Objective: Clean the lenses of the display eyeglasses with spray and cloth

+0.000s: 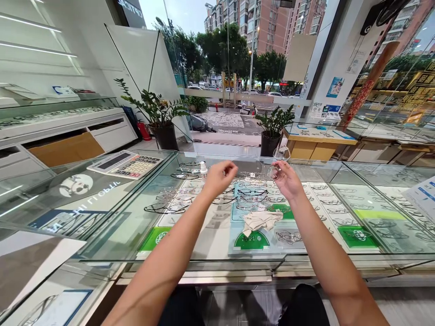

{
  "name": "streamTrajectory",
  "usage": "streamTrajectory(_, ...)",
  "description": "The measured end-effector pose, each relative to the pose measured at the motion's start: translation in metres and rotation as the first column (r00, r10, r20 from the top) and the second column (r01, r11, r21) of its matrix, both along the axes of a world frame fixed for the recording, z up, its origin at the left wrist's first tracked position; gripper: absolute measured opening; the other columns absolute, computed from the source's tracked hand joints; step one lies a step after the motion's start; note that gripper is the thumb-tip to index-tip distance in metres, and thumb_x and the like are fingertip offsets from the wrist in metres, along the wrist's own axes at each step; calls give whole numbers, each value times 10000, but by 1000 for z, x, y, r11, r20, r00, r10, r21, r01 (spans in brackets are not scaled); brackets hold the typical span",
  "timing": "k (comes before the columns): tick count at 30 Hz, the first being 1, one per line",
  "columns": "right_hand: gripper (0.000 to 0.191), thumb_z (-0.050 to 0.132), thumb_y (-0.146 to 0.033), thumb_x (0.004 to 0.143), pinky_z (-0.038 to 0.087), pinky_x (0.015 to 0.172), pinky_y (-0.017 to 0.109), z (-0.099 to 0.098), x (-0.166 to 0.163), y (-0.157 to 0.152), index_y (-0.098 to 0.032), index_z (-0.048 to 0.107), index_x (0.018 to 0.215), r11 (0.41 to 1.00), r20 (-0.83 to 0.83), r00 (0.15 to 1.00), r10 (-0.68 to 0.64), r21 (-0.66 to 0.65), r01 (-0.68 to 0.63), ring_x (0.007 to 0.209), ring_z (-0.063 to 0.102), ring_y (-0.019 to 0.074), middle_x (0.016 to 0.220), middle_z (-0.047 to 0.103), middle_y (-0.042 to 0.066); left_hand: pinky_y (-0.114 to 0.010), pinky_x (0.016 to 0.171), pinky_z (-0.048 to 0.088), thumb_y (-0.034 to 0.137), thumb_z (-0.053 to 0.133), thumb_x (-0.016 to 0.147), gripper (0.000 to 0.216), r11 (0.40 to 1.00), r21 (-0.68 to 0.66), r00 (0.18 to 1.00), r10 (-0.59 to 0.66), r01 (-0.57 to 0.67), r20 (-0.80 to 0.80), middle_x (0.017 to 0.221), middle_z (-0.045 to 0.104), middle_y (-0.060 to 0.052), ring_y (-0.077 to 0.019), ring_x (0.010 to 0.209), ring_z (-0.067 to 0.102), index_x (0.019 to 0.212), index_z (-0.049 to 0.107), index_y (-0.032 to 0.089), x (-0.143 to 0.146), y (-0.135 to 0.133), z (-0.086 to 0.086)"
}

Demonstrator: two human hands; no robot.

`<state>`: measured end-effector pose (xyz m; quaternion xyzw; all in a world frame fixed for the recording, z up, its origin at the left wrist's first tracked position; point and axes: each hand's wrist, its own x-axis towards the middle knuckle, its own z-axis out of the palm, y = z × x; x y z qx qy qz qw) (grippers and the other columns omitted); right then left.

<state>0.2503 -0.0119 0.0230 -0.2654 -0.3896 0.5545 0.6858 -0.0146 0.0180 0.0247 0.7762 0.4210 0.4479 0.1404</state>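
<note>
Above the glass counter (217,244) I hold up a thin, clear-lensed pair of glasses (258,174) between both hands. My left hand (220,177) is pinched shut on its left end. My right hand (288,180) is closed on the right end, by the round lens (273,172). Below the hands a crumpled beige cloth (260,220) lies on the glass. A small white bottle (203,169) stands just left of my left hand.
Several loose pairs of glasses (166,208) lie on the counter to the left, and rows of frames sit inside the case. A calculator (125,164) rests at the far left. Two potted plants (272,131) stand beyond the counter by the window.
</note>
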Motion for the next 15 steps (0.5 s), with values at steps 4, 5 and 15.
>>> streamTrajectory(4,285,959,-394,679,421,602,300,0,0,2,-257,746,810,1000,5,1000,-8,1,8,663,501,119,945,764,8,-311,645,363,496,599,976,346,937,-88,901,-348,337,-259,642,628,1,-169,615,552,795,707,222,38,-31,-15)
streamTrajectory(5,296,965,-395,671,418,600,297,0,0,2,-253,746,810,1000,4,1000,-6,-1,6,660,500,118,939,766,8,-311,668,382,512,618,976,338,911,-103,859,-412,400,-303,707,687,-13,-182,668,607,834,732,228,47,-39,-19)
streamTrajectory(15,288,948,-400,695,406,602,299,-1,-2,1,-249,738,823,1000,31,999,-6,-6,6,659,494,120,947,768,14,-345,681,422,302,789,842,119,808,-184,634,-560,560,-533,880,758,-42,-248,862,710,950,796,253,72,-60,-41)
